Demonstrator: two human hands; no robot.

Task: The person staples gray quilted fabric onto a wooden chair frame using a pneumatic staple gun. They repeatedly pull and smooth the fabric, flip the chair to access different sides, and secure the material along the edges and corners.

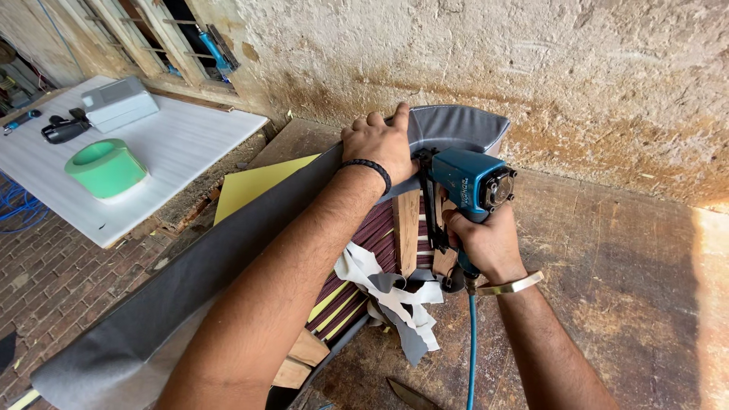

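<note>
Two hands busy: left hand (pixel 380 142) pins grey fabric (pixel 228 258) over the wooden frame (pixel 406 228); right hand (pixel 486 243), at four o'clock, grips the blue staple gun (pixel 471 182). Fingers sit close, so a slip could catch them.

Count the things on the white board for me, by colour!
Green: 1, tape roll
Grey: 1, box
Black: 2, small tools
Total: 4 on the white board
</note>
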